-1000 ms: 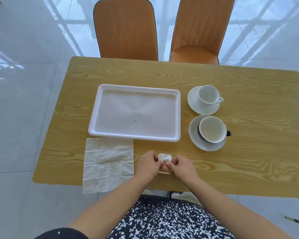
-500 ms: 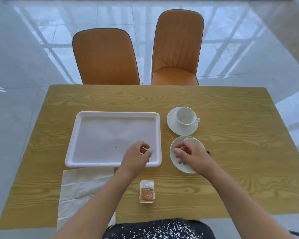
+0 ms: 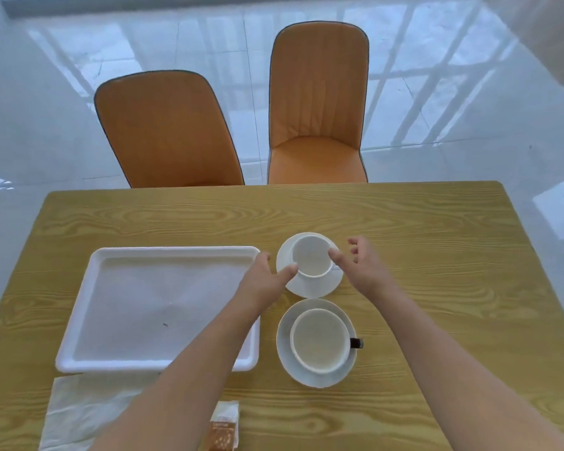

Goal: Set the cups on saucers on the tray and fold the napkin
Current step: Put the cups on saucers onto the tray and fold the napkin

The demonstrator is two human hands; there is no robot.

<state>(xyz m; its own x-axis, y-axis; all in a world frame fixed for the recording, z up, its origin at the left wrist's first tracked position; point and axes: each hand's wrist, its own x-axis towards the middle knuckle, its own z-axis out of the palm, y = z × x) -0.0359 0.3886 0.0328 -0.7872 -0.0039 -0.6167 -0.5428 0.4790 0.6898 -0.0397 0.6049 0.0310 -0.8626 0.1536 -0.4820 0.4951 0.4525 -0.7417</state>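
A white rectangular tray [image 3: 111,265] lies on the left of the wooden table [image 3: 437,288], with nothing in it. To its right, the far white cup [image 3: 310,258] sits on its saucer [image 3: 316,288]. My left hand [image 3: 264,278] reaches from the left, its thumb at the cup's near-left rim. My right hand [image 3: 358,265] comes from the right, thumb tip near the cup's right rim, fingers loosely curved. Neither hand grips anything. A nearer cup [image 3: 319,341] with a dark handle stands on a second saucer [image 3: 287,362]. A white napkin [image 3: 79,415] lies unfolded below the tray.
A small brown and white sachet [image 3: 223,428] lies at the table's near edge beside my left forearm. Two orange chairs [image 3: 170,131] stand behind the far edge of the table. Glossy white floor surrounds it.
Both hands left the sachet on the table and moved forward, past the near cup, to either side of the far cup. The camera tilted up.
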